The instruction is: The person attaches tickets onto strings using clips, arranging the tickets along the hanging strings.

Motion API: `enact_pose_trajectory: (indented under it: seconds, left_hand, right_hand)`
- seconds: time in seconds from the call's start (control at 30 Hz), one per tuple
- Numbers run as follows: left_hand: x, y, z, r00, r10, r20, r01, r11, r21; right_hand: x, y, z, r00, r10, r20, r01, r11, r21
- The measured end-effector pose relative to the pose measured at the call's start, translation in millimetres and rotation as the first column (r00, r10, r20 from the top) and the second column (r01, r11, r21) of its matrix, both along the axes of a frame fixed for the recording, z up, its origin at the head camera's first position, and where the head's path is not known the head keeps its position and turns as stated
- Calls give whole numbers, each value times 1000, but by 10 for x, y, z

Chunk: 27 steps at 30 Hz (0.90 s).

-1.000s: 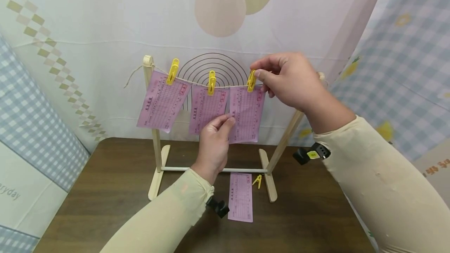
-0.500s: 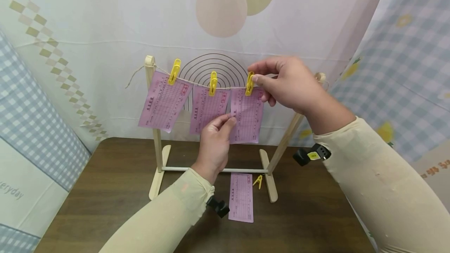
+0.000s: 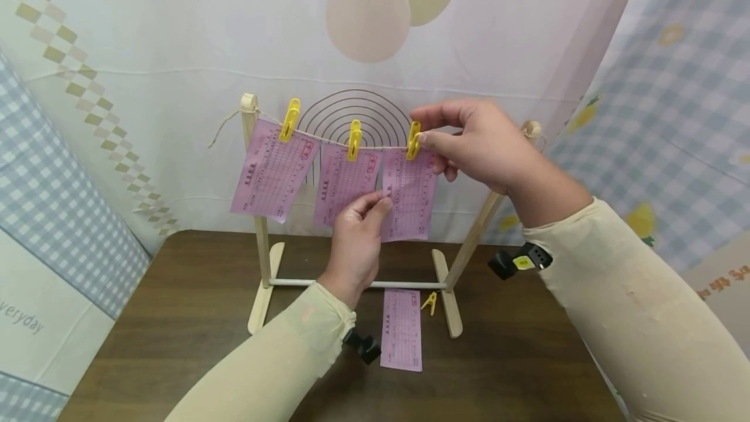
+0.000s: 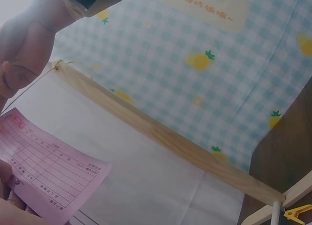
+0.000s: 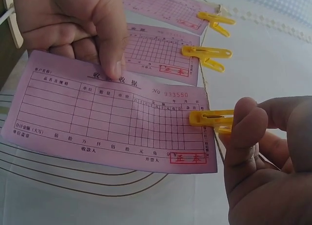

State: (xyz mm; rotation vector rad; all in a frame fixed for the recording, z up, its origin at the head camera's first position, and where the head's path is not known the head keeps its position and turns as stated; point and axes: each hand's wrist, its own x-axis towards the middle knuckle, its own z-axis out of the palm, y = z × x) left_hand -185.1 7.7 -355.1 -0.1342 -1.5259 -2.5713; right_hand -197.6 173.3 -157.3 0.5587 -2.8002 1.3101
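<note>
Three pink receipt slips hang from a string, each under a yellow clothespin. My right hand [image 3: 483,145] pinches the rightmost clothespin [image 3: 413,140] by its handles; its nose sits over the string and the top edge of the right receipt slip [image 3: 408,197]. Thumb and fingers of my left hand [image 3: 357,239] pinch that same slip at its left edge, as the right wrist view shows. To its left hang the middle slip [image 3: 346,178], with a clothespin [image 3: 354,140], and the tilted left slip [image 3: 274,168], with another clothespin [image 3: 290,120].
The string runs between two wooden posts [image 3: 477,239] of a stand joined low by a white rod [image 3: 404,284]. Below, on the brown table [image 3: 504,357], lie a fourth pink slip [image 3: 401,331] and a loose yellow clothespin [image 3: 430,303]. A patterned cloth [image 3: 205,25] hangs behind.
My right hand has shifted slightly left and down along the string with the rightmost clothespin. My left hand stays on the slip, almost unmoved.
</note>
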Motion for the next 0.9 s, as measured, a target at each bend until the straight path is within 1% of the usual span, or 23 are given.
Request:
enact_pose_trajectory:
  seconds: [0.2, 0.37, 0.47, 0.53, 0.63, 0.7, 0.77, 0.8, 0.9]
  left_hand:
    - [37, -50, -39, 1000, -9, 0, 9, 1000, -5]
    - [22, -69, -67, 1000, -24, -6, 24, 1000, -2]
    - [5, -69, -83, 999, -39, -11, 39, 999, 8]
    - [6, -74, -101, 999, -43, -11, 43, 999, 12]
    - [18, -80, -129, 999, -44, -5, 44, 999, 8]
    - [28, -82, -137, 998, -58, -7, 58, 998, 9]
    - [37, -88, -146, 997, -73, -11, 73, 997, 10]
    - [44, -95, -153, 997, -83, -10, 83, 996, 11]
    - [64, -140, -213, 995, -98, 2, 98, 995, -4]
  right_hand:
    - [14, 6, -54, 1000, 1, 5, -1, 1000, 3]
    - [64, 52, -75, 999, -34, -41, 35, 999, 17]
    - [114, 95, -102, 993, -52, -103, 55, 998, 23]
    - [152, 125, -157, 984, -60, -168, 66, 997, 27]
    - [213, 175, -272, 961, -60, -268, 72, 997, 37]
    - [264, 218, -355, 945, -55, -323, 81, 994, 69]
    - [303, 275, -439, 934, -17, -358, 61, 992, 112]
    - [318, 308, -488, 932, 10, -363, 42, 990, 135]
    - [338, 423, -676, 926, 123, -358, -54, 979, 197]
